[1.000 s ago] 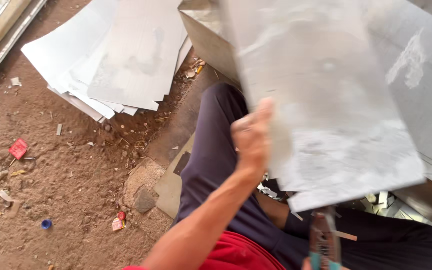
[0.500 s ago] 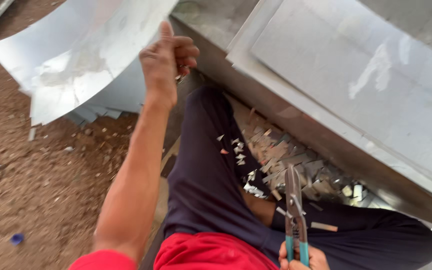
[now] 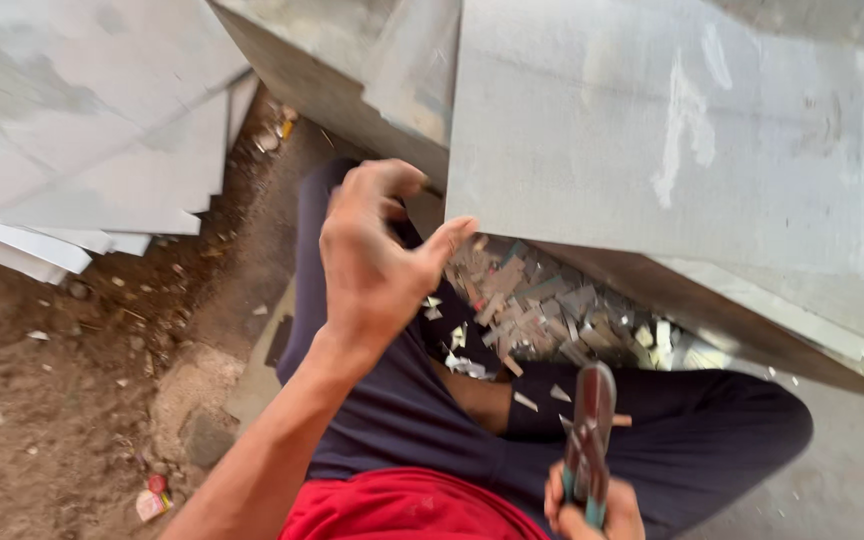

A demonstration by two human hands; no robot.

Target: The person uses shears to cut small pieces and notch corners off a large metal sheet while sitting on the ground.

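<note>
My left hand (image 3: 377,255) hovers empty above my lap, fingers spread and curled, just left of the near edge of a large grey metal sheet (image 3: 682,150). My right hand (image 3: 592,510) sits at the bottom edge, shut on the handles of tin snips (image 3: 589,425) whose blades point up and away from me. Between my legs lies a heap of small metal offcuts (image 3: 542,310). A stack of cut metal sheets (image 3: 82,130) rests on the dirt at the upper left.
I sit cross-legged in dark trousers (image 3: 412,420) and a red shirt. Brown dirt ground (image 3: 52,400) with stones and a red scrap (image 3: 152,495) lies to the left. A folded metal piece (image 3: 352,80) stands behind my left hand.
My left hand let go of the sheet it carried to the left pile and has swung back over my lap, empty. The snips stay in my right hand.
</note>
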